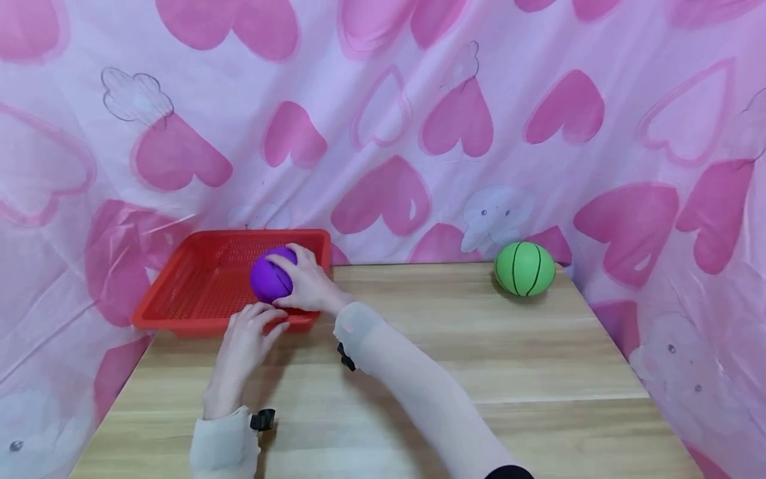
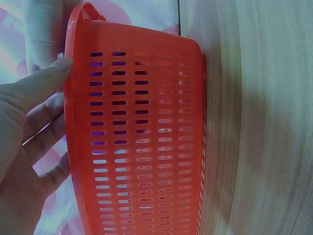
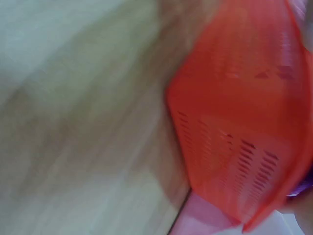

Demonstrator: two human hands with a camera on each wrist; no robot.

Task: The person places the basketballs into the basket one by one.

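A purple toy basketball point(image 1: 270, 276) with dark lines is at the right part of the red plastic basket point(image 1: 179, 326), inside its rim. My right hand point(image 1: 311, 283) grips this ball from its right side, fingers over the top and thumb low. At the basket's near rim my left hand point(image 1: 242, 339) holds on, its thumb on the rim and its fingers reaching behind it in the left wrist view. Through the slots of the basket wall point(image 2: 146, 39), purple shows in that view. In the blurred right wrist view, only a sliver of the ball point(image 3: 304, 183) appears.
A green toy basketball point(image 1: 524, 269) with black lines sits at the table's back right corner. The wooden table point(image 1: 479, 372) carries the basket at its back left. Behind hangs a pink curtain point(image 1: 383, 133) printed with hearts.
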